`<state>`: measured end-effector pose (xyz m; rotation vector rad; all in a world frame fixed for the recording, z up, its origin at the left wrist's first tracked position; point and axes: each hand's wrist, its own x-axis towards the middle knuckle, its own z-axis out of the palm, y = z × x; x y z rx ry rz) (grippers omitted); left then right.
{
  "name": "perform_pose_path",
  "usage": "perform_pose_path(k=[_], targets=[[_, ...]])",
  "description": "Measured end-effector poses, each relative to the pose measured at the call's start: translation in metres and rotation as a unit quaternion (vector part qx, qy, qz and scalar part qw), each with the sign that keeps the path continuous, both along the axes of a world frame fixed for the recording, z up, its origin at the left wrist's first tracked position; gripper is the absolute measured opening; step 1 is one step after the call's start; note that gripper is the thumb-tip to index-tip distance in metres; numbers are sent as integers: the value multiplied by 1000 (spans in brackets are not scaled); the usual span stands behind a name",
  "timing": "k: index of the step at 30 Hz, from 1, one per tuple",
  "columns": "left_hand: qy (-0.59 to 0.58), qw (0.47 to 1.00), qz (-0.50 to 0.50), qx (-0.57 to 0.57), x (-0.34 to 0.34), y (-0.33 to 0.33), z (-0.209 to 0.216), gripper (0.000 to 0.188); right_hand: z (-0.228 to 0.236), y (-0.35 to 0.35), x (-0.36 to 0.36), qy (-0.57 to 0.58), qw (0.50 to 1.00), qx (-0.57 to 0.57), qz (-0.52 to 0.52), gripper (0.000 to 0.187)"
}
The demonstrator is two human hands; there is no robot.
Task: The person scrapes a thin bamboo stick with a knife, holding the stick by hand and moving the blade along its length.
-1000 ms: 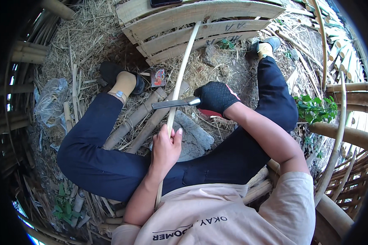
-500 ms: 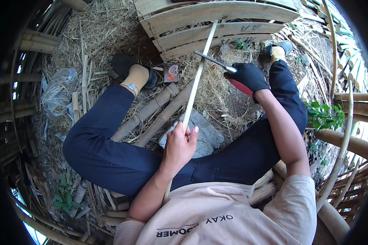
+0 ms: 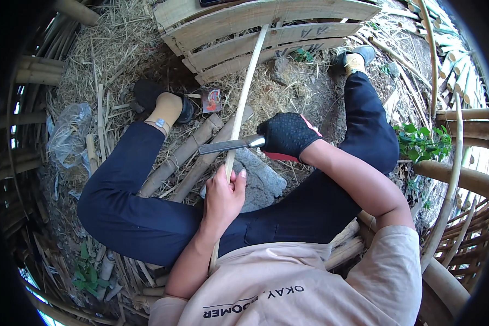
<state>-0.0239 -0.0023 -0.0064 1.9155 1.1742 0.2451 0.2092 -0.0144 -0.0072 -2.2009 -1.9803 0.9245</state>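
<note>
My bare left hand (image 3: 224, 196) is closed around a long pale bamboo strip (image 3: 246, 89) at lap height. The strip runs from beside my waist, through the fist, up to the slats of a wooden crate. In a black and red glove, my right hand (image 3: 289, 137) grips a knife (image 3: 225, 145) by its handle, which is mostly hidden in the fingers. Its flat metal blade lies crosswise over the strip, just beyond my left hand. A grey stone block (image 3: 255, 182) rests on the ground between my legs, below the strip.
The slatted wooden crate (image 3: 271, 19) stands ahead. Bamboo poles (image 3: 193, 144) lie on the straw-covered ground, near a small red packet (image 3: 212, 101). A clear plastic bag (image 3: 73, 133) is at left. Cut bamboo (image 3: 462, 73) is stacked at far right, beyond a leafy plant (image 3: 421, 142).
My right hand has drawn the knife back along the strip, toward me and to the left, close to my left hand. The left hand keeps its grip; the whole view has shifted slightly.
</note>
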Motion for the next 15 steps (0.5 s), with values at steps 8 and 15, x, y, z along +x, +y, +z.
perform_pose_path(k=[8, 15], targets=[[44, 999, -7, -3, 2, -2, 7, 30, -2, 1, 3, -32, 999, 22, 0, 23], [64, 998, -3, -28, 0, -3, 8, 30, 2, 10, 18, -49, 995, 21, -83, 21]])
